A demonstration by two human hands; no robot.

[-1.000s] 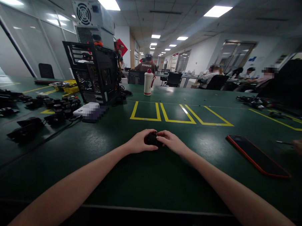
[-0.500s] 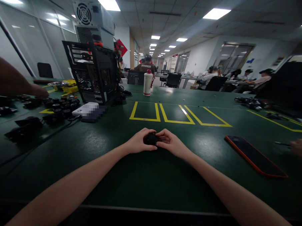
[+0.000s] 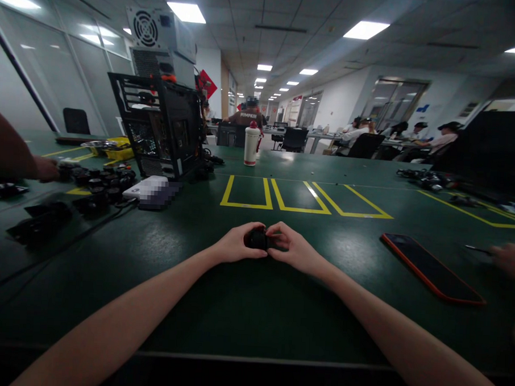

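A small black rounded object (image 3: 256, 239) is held just above or on the green table, between my two hands; its exact kind is too dark to make out. My left hand (image 3: 235, 242) wraps round its left side, thumb in front and fingers behind. From the right, my right hand (image 3: 292, 247) has its thumb and bent fingertips at the object's right edge. Beyond both hands, yellow tape outlines (image 3: 245, 205) mark the green table (image 3: 252, 306).
An orange-edged phone-like slab (image 3: 431, 269) lies to the right, near another person's hand (image 3: 510, 260) with a thin tool. At left are black parts (image 3: 106, 181), a second person's hand (image 3: 45, 169), a white device (image 3: 147, 187) and an open computer case (image 3: 158, 126). A white bottle (image 3: 251, 144) stands behind.
My right fingers have spread slightly at the object's right edge, while my left hand keeps its grip. The other person's hand at left has moved lower over the black parts.
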